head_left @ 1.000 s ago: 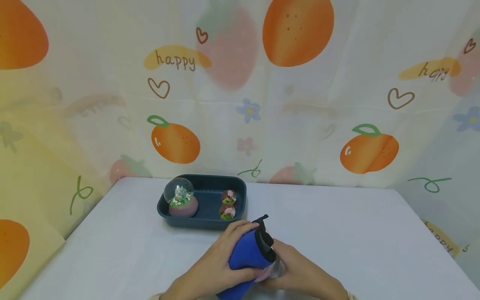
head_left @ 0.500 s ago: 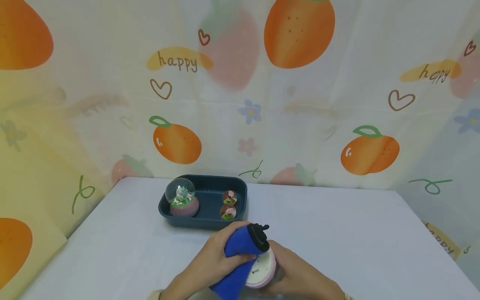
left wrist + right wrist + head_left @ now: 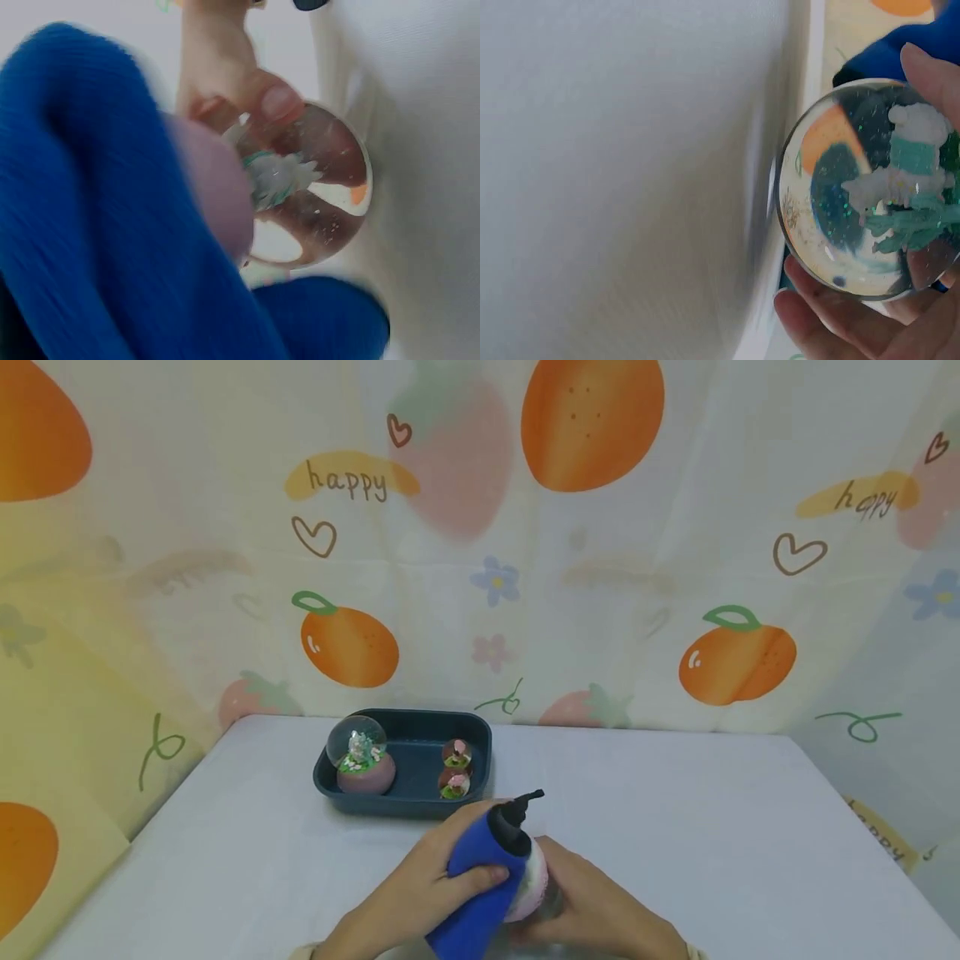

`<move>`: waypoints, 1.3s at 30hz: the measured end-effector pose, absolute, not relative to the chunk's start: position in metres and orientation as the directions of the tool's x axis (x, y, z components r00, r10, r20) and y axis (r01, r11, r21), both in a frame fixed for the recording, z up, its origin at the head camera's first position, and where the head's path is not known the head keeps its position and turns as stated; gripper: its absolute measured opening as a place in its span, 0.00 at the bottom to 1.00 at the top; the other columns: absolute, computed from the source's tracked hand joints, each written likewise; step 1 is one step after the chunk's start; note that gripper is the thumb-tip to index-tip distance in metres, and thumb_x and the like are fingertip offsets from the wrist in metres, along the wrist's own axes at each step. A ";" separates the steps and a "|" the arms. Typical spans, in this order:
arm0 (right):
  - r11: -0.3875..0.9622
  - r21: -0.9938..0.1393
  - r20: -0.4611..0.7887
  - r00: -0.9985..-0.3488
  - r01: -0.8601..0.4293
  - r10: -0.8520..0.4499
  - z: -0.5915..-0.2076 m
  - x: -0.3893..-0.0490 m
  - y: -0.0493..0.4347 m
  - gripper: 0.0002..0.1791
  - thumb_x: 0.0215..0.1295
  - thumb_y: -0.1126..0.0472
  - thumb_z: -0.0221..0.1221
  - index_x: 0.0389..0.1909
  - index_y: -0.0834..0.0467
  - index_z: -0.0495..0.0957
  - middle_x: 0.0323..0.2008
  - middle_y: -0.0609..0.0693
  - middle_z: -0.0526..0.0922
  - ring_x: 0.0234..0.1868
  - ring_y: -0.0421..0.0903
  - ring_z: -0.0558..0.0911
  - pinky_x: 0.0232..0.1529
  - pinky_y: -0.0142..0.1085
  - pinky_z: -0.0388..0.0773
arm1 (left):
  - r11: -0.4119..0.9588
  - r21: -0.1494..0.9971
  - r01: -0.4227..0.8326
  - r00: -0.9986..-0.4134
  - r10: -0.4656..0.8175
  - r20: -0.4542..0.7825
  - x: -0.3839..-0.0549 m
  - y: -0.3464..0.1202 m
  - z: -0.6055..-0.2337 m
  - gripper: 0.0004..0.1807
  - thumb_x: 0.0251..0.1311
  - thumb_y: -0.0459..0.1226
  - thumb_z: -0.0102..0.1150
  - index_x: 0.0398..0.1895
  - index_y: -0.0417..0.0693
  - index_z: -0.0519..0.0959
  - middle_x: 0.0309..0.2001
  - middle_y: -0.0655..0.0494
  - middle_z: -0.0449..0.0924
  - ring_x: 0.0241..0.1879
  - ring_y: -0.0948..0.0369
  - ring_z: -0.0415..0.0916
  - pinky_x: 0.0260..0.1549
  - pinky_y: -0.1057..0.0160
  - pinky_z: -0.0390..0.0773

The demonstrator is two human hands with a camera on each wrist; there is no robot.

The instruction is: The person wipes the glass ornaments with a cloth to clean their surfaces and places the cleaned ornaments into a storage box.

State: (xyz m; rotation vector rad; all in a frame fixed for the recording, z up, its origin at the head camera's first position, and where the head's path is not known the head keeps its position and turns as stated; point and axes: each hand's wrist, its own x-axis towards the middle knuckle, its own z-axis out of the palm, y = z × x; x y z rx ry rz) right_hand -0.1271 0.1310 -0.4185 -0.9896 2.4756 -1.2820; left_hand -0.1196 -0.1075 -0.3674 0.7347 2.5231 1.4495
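My left hand (image 3: pixel 420 885) grips a folded blue cloth (image 3: pixel 477 847) with a black inner side and a small black loop at its top. The cloth lies against the pinkish base of a snow globe (image 3: pixel 534 885). My right hand (image 3: pixel 603 897) holds this globe by its clear dome, tilted so the base faces the cloth. In the right wrist view, the glass dome (image 3: pixel 832 217) shows white animal-like figures, green plant shapes and glitter inside. Blue cloth (image 3: pixel 172 247) hides part of the pink base (image 3: pixel 217 191) in the left wrist view.
Behind the hands, a dark teal tray (image 3: pixel 420 724) stands on the white-covered table (image 3: pixel 660 810). Inside it are another snow globe (image 3: pixel 365 768) at the left and two small globe ornaments (image 3: pixel 455 783) at the right. A fruit-printed curtain (image 3: pixel 600 610) hangs behind the table.
The globe's pale underside came into view half a second ago and is now partly turned away, partly covered by the cloth. The cloth shifted and tilted in my left hand. Both hands keep their hold.
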 end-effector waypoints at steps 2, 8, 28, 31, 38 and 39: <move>0.407 -0.763 0.150 -0.749 -0.503 -0.645 -0.418 -0.127 0.129 0.46 0.54 0.38 0.70 0.71 0.37 0.58 0.62 0.36 0.74 0.61 0.37 0.76 0.62 0.39 0.74 | 0.463 0.803 0.374 -0.855 0.507 0.105 -0.118 -0.105 -0.368 0.38 0.59 0.60 0.62 0.71 0.80 0.58 0.72 0.65 0.63 0.67 0.52 0.67 0.55 0.39 0.72; 0.405 -0.759 0.156 -0.747 -0.510 -0.647 -0.415 -0.124 0.124 0.48 0.55 0.38 0.69 0.73 0.37 0.54 0.63 0.36 0.72 0.61 0.38 0.76 0.61 0.40 0.75 | 0.504 0.778 0.374 -0.864 0.495 0.094 -0.115 -0.103 -0.369 0.41 0.53 0.62 0.66 0.70 0.82 0.58 0.70 0.69 0.64 0.62 0.53 0.71 0.50 0.41 0.75; 0.436 -0.558 0.502 -0.706 -0.706 -0.500 -0.412 -0.125 0.125 0.39 0.41 0.44 0.79 0.57 0.43 0.74 0.50 0.39 0.80 0.47 0.36 0.81 0.45 0.35 0.83 | 0.415 0.790 0.452 -0.891 0.235 0.387 -0.122 -0.107 -0.370 0.28 0.58 0.34 0.69 0.61 0.57 0.73 0.51 0.51 0.85 0.48 0.49 0.85 0.44 0.43 0.83; 0.401 -0.537 0.571 -0.669 -0.743 -0.475 -0.412 -0.127 0.125 0.41 0.36 0.48 0.81 0.56 0.46 0.75 0.50 0.42 0.81 0.47 0.38 0.81 0.45 0.35 0.83 | 0.387 0.818 0.426 -0.905 0.161 0.395 -0.123 -0.108 -0.368 0.28 0.56 0.32 0.70 0.60 0.58 0.74 0.50 0.53 0.86 0.47 0.51 0.85 0.45 0.46 0.83; 0.411 -0.549 0.603 -0.685 -0.728 -0.409 -0.407 -0.128 0.129 0.43 0.32 0.53 0.82 0.56 0.47 0.76 0.49 0.42 0.81 0.48 0.38 0.80 0.48 0.36 0.81 | 0.248 0.897 0.366 -0.925 0.202 0.321 -0.124 -0.115 -0.366 0.26 0.64 0.39 0.62 0.65 0.59 0.70 0.54 0.52 0.82 0.52 0.53 0.81 0.47 0.52 0.81; 0.416 -0.552 0.603 -0.690 -0.723 -0.400 -0.406 -0.129 0.130 0.43 0.32 0.53 0.82 0.56 0.47 0.76 0.49 0.41 0.81 0.48 0.38 0.80 0.48 0.36 0.81 | 0.241 0.892 0.383 -0.914 0.238 0.329 -0.124 -0.115 -0.367 0.27 0.65 0.38 0.61 0.66 0.59 0.69 0.57 0.52 0.81 0.53 0.53 0.80 0.48 0.52 0.80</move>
